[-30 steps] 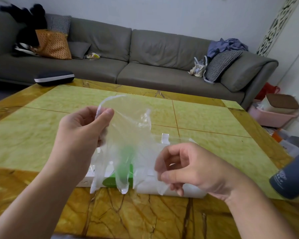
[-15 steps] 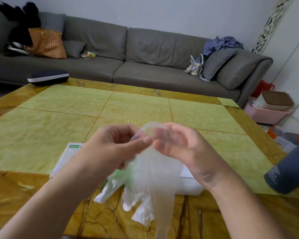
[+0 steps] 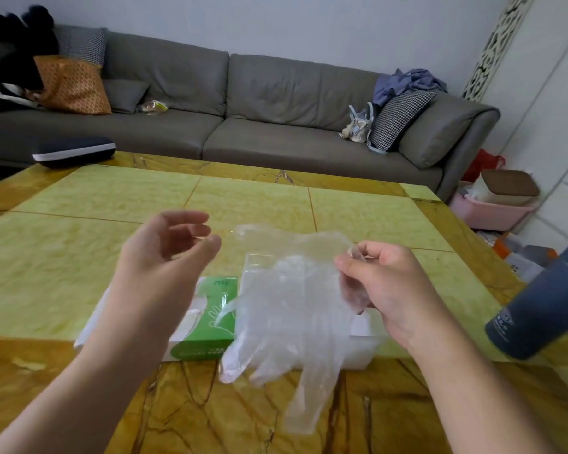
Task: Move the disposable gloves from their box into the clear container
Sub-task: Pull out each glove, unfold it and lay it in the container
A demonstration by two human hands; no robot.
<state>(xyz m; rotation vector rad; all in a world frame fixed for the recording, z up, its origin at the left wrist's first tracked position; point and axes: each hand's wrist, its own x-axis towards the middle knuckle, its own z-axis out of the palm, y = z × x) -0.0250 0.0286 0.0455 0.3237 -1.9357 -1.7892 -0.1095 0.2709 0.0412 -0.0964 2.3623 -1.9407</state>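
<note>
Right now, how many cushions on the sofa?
4: orange cushion at the left end, checked cushion behind it, grey cushion beside it, checked cushion at the right end. Clutter may hide more.

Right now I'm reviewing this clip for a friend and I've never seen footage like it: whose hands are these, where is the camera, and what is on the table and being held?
There is no machine here. A person wears a camera on the head, looking forward and down, so you see their own two hands. The right hand pinches a bunch of thin clear disposable gloves hanging above the table. The left hand holds nothing, its fingers loosely curled. Under the gloves stands the green-and-white glove box, with a clear container beside it. A dark blue bottle shows at the right edge, a grey sofa behind.
</note>
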